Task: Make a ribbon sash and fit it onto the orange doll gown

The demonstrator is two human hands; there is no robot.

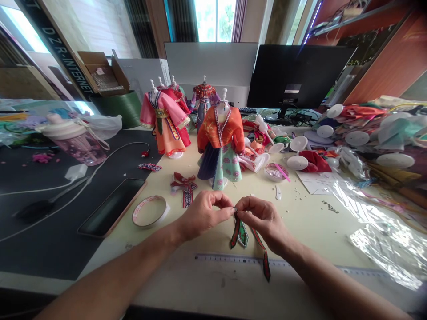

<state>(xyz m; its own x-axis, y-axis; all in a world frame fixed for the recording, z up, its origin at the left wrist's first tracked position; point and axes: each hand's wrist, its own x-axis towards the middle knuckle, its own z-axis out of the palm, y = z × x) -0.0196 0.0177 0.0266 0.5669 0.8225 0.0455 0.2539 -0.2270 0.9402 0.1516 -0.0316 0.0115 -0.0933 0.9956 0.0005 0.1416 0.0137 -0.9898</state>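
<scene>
My left hand [203, 213] and my right hand [263, 220] meet in a pinch above the cream table [300, 218], both closed on the top of a small red and green embroidered ribbon piece [243, 235]. Its tails hang down toward a clear ruler [220, 258] lying along the table's near edge. Just beyond my hands stands a small mannequin in an orange top and green floral skirt [221, 142]. A red ribbon bow [184, 184] lies to the left of it.
A roll of tape [149, 211] and a phone [111, 206] lie at the left, near a pink bottle [75, 140]. More dressed mannequins [165, 118] stand behind. A monitor [295, 75], white stands, fabric scraps and crinkled plastic wrap [383, 231] fill the right side.
</scene>
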